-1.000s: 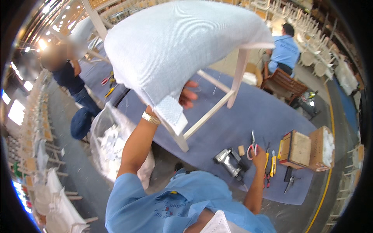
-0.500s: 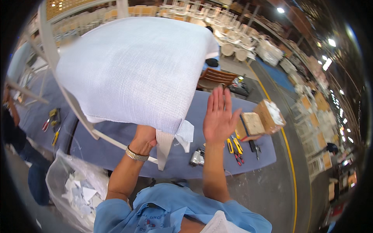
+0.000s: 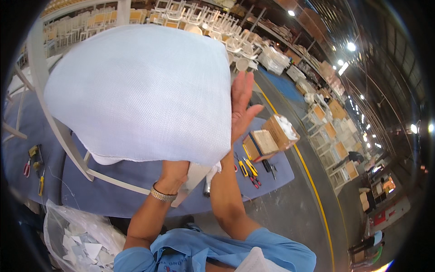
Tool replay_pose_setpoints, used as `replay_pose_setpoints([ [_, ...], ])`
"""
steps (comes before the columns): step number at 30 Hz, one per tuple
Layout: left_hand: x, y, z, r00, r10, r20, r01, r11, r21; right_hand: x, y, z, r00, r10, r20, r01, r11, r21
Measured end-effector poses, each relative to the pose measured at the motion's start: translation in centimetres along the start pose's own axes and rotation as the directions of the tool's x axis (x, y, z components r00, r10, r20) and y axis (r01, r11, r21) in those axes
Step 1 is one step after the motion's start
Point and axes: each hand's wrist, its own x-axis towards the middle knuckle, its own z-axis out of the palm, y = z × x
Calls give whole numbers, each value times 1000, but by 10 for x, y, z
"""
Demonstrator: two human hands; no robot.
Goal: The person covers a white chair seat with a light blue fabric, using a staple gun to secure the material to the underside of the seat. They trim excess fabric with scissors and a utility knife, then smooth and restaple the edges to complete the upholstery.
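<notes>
A chair with a white frame [image 3: 70, 143] stands on the blue-grey padded table, its seat [image 3: 145, 90] covered in pale woven fabric. My left hand [image 3: 176, 173] reaches under the seat's near edge beside the front leg [image 3: 192, 179]; its fingers are hidden there. Against the seat's right side lies my right hand [image 3: 241, 103], fingers stretched out and thumb apart, partly behind the fabric. A loose fabric end [image 3: 215, 170] hangs at the near right corner, next to my right forearm.
Yellow-handled cutters [image 3: 250, 167] and pliers [image 3: 254, 182] lie right of the chair, near two cardboard boxes [image 3: 264, 144]. More hand tools [image 3: 36, 165] rest at left. A clear plastic bag [image 3: 54, 226] of fabric scraps stands below the table's left part.
My right hand has moved left, from free air onto the seat's right side. The view has turned, and the loose fabric end now shows less.
</notes>
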Motion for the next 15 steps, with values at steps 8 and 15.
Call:
replay_pose_setpoints([
  [8,-1,-22,-13,998,-32,-57,17,971,-240,-112,34,-127,838,515,-183,-546,770,-330],
  [15,-2,-30,-49,993,63,-101,-66,997,-31,-383,-2,-311,-83,390,-917,-823,493,284],
])
